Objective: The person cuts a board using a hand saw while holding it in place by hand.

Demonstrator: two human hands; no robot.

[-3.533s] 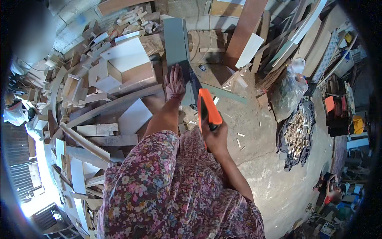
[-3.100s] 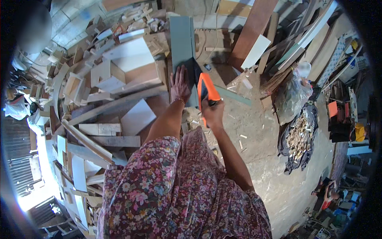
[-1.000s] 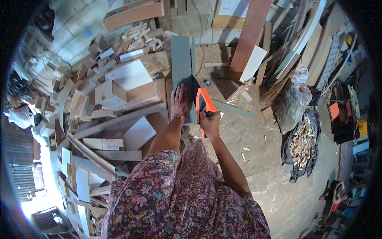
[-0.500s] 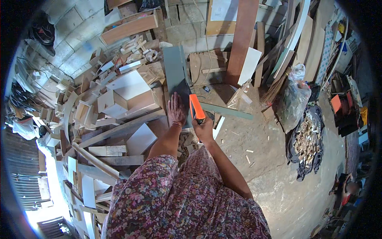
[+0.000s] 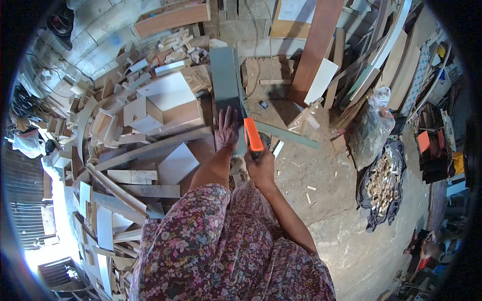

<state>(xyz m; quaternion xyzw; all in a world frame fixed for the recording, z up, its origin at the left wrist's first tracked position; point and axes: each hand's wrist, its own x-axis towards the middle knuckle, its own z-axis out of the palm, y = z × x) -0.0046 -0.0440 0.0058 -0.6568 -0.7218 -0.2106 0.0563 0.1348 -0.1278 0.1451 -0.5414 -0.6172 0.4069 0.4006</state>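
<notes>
A long grey-green board [image 5: 224, 75] stretches away from me, just left of the middle. My left hand [image 5: 226, 131] lies flat on its near part, fingers spread and pointing away. Along the board's right edge is a handsaw with an orange and black handle [image 5: 254, 135]. My right hand [image 5: 261, 168] is wrapped round this handle. The saw's blade is seen nearly edge-on, so where its teeth meet the board cannot be made out. A thinner grey-green strip [image 5: 288, 135] slants out to the right beyond the saw.
White-faced boxes [image 5: 170, 95] and wood offcuts crowd the left side. A tall brown plank [image 5: 317, 50] leans on the back wall. To the right are a clear plastic bag [image 5: 379, 123] and a dark cloth heaped with wood scraps [image 5: 384, 180]. Another person [image 5: 427, 251] is at the far lower right.
The handsaw and my right hand have drawn back toward me relative to the board. My left hand stays flat on the board. The view has shifted slightly.
</notes>
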